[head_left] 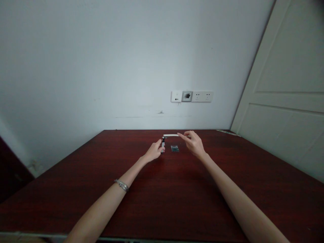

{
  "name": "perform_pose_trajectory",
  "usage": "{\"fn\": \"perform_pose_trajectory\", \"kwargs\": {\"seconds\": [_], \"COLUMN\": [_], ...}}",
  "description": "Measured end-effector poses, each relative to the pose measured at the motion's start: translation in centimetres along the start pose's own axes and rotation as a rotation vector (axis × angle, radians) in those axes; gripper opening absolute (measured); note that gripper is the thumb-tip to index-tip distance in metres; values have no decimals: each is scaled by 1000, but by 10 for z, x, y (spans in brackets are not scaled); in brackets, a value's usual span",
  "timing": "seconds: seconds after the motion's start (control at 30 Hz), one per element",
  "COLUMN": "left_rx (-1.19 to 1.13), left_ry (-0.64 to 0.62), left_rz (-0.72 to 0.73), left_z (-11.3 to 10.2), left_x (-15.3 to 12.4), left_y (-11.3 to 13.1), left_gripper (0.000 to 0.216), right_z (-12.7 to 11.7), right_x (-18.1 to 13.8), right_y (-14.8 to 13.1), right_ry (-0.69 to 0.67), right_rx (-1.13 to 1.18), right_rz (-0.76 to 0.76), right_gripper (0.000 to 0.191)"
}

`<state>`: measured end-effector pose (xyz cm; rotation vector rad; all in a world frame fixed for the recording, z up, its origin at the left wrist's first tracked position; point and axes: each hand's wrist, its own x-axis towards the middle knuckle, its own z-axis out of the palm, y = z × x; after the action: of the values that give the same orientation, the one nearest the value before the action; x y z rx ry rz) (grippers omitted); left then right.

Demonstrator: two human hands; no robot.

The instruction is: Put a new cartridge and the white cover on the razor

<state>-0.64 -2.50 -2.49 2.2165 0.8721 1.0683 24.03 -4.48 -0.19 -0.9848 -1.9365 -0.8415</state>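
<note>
Above the far middle of the table, both hands are on a thin folding tool that looks like a straight razor. My left hand is closed around its upright grey-and-black part. A long white part reaches sideways from the top of that, bent at roughly a right angle. With thumb and fingertips, my right hand pinches the white part's right end. A small clear flat case with dark greenish contents lies on the table between the hands. Fine details of the tool's joint are too small to make out.
The dark red wooden table runs back to a pale wall. Wall sockets sit above its far edge. A white panelled door stands along the right, and a thin pale strip lies at the back right corner.
</note>
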Motion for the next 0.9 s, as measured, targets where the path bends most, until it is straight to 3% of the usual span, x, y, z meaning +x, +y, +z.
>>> {"fn": "perform_pose_trajectory", "kwargs": {"seconds": [0.13,0.33,0.6,0.73,0.9], "left_rx": [-1,18,22,17,-25], "left_ry": [-5,-25,-28,-42,-21], "left_rz": [-7,3,-4,-10,12], "left_z": [-2,-1,-1,3,0], "left_x": [0,0,-1,-2,-1], "left_y": [2,6,6,7,10], "left_gripper": [7,5,7,4,7], "right_z": [-3,-4,-4,-2,-1], "right_x": [-2,8,-6,0,1], "right_y": [6,-13,13,4,0], "right_ry": [44,51,72,135,63], "right_rx": [14,88,39,83,116], "right_rz": [57,54,94,142,64], "right_gripper": [49,51,47,50,51]}}
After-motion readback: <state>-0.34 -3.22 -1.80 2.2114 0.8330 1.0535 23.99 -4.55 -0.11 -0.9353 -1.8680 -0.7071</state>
